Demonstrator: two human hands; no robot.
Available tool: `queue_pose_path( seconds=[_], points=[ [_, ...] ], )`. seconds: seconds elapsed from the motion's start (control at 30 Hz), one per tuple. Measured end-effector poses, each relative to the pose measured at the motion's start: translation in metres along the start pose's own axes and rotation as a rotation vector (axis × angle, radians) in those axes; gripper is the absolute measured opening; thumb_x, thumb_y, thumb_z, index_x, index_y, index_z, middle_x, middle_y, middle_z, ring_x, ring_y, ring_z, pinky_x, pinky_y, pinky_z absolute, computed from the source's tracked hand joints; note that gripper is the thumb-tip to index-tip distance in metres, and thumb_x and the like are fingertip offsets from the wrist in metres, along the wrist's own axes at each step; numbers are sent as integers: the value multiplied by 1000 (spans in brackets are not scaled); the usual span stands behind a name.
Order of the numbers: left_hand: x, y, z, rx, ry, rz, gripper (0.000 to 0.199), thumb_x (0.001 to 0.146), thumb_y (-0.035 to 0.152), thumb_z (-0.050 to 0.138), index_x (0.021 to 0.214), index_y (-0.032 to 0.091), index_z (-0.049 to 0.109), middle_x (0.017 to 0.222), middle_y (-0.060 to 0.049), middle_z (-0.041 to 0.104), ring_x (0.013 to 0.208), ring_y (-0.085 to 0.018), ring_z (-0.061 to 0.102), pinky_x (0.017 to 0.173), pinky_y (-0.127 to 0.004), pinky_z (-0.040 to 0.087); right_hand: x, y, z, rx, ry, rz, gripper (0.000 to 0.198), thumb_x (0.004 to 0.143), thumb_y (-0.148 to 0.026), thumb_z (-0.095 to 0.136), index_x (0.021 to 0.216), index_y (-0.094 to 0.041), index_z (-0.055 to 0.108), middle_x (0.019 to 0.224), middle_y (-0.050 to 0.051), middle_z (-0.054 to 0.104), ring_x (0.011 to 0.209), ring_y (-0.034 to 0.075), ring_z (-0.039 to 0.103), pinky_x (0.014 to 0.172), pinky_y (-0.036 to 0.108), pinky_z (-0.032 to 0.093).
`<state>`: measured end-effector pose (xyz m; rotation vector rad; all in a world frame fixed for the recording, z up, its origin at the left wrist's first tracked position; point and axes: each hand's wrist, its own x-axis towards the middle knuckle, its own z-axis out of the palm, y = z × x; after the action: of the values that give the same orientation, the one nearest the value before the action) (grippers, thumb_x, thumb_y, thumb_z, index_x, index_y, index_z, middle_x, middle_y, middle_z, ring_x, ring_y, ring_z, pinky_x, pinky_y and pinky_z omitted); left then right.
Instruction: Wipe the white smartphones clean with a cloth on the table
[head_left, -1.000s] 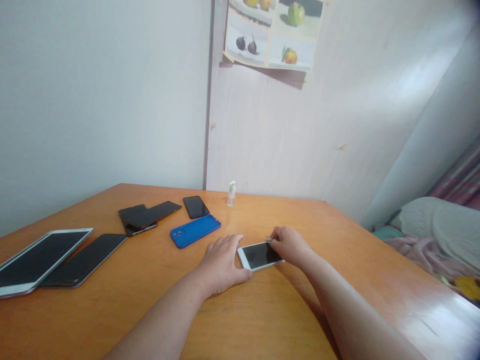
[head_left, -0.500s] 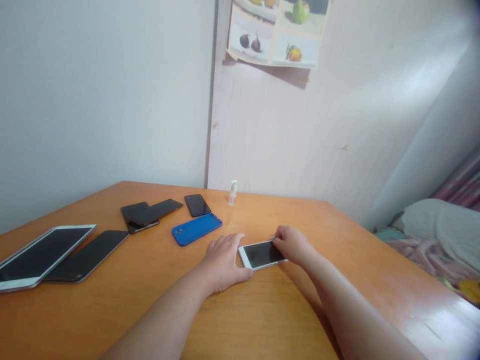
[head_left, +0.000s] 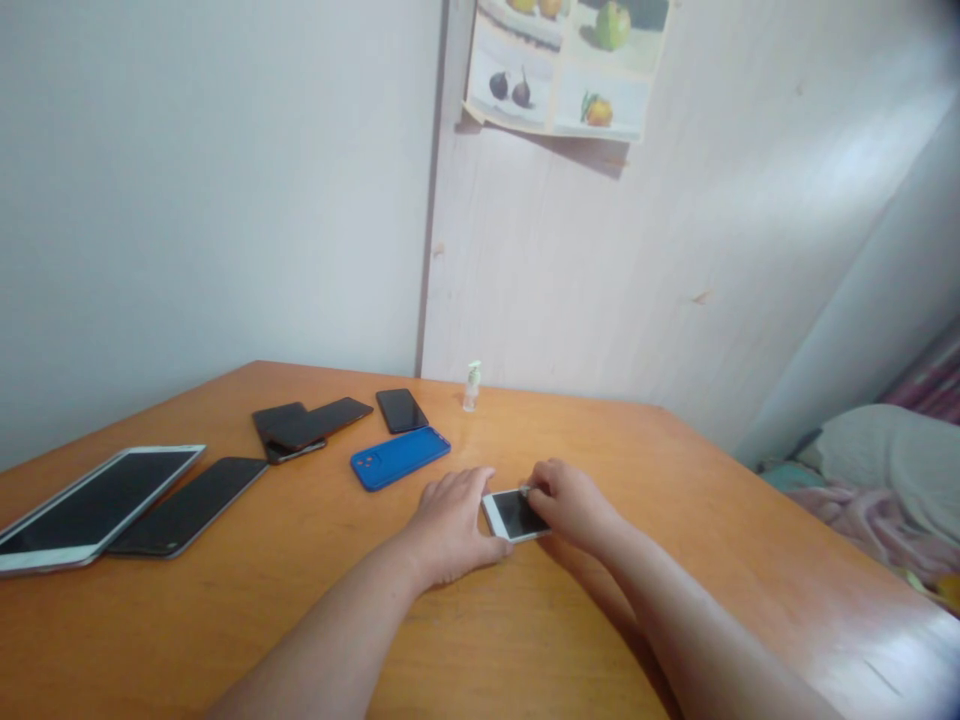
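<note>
A white smartphone [head_left: 516, 514] with a dark screen lies face up on the wooden table, its right part covered by my right hand. My left hand [head_left: 455, 525] is around the phone's left end, with the thumb at the near corner and the fingers at the far side, steadying it. My right hand [head_left: 574, 505] is closed and rests over the screen, its fingers pinched on a small pale piece that I cannot identify. Just beyond my left hand lies a blue phone case [head_left: 401, 458], camera cutouts toward the left.
Behind the case lies a black phone [head_left: 402, 410], near a small clear pump bottle [head_left: 471, 388]. Two dark phones [head_left: 322, 424] overlap farther left. A white tablet [head_left: 105, 505] lies at far left against another dark phone [head_left: 191, 507]. The wall closes off the table's back.
My right hand has slid left over the phone's screen, from its right end toward the middle. My left hand stays at the left end. The view has shifted slightly.
</note>
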<state>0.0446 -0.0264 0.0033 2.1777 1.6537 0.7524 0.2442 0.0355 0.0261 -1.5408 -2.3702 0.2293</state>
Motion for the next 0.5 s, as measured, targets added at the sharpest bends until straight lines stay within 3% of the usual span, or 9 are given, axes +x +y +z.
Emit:
queue_pose_path(
  seconds=[0.1, 0.33, 0.5],
  points=[
    [0, 1, 0, 3, 8, -3, 84, 64, 49, 73, 138, 23, 44, 134, -10, 59, 126, -35, 52, 105, -47, 40, -4, -14, 7, 102, -31, -136, 13, 83, -18, 54, 82, -18, 67, 85, 4, 64, 78, 14, 57, 68, 24, 36],
    [0, 1, -1, 2, -7, -2, 88, 62, 48, 75, 140, 23, 42, 137, -11, 57, 128, -36, 50, 105, -47, 40, -1, -8, 4, 31, 10, 12, 14, 85, -22, 55, 84, -17, 68, 86, 5, 63, 80, 16, 57, 71, 25, 37],
    [0, 0, 1, -7, 8, -3, 88, 63, 52, 75, 140, 23, 42, 137, -11, 57, 126, -35, 52, 105, -47, 40, -2, -23, 15, 119, -42, -147, 18, 91, -26, 54, 94, -22, 72, 89, 3, 62, 81, 14, 58, 71, 23, 38]
  ],
)
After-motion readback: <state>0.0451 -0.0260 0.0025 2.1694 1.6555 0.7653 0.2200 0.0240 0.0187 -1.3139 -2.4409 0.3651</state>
